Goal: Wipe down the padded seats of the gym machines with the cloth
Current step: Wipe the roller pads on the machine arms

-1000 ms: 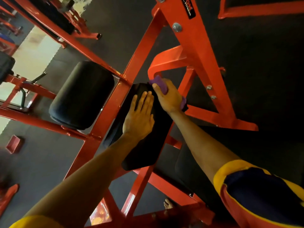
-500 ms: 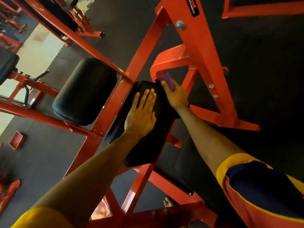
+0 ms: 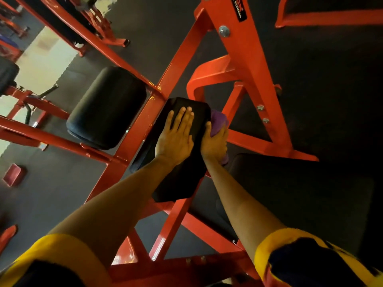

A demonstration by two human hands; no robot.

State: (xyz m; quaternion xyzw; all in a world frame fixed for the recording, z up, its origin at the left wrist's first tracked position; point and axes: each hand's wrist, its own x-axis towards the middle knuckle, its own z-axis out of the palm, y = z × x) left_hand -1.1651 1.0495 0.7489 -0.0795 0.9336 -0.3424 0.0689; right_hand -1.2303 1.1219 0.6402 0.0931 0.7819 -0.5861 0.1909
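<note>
A flat black rectangular pad (image 3: 180,179) is mounted on the red steel frame (image 3: 244,65) of a gym machine, in the middle of the view. My left hand (image 3: 176,135) lies flat on the pad's upper half, fingers straight and together. My right hand (image 3: 214,141) grips a purple cloth (image 3: 217,121) and presses it against the pad's right side edge. Part of the cloth pokes out below the wrist. A wider black seat pad (image 3: 290,193) sits lower right, dim in shadow.
A black cylindrical roller pad (image 3: 105,108) hangs on the frame to the left. More red machines (image 3: 68,23) stand upper left on a dark rubber floor, with a pale floor strip beyond. A small red box (image 3: 13,175) lies on the floor at left.
My right hand with the cloth slid from the pad's top right corner down along its right edge. My left hand stayed flat on the pad.
</note>
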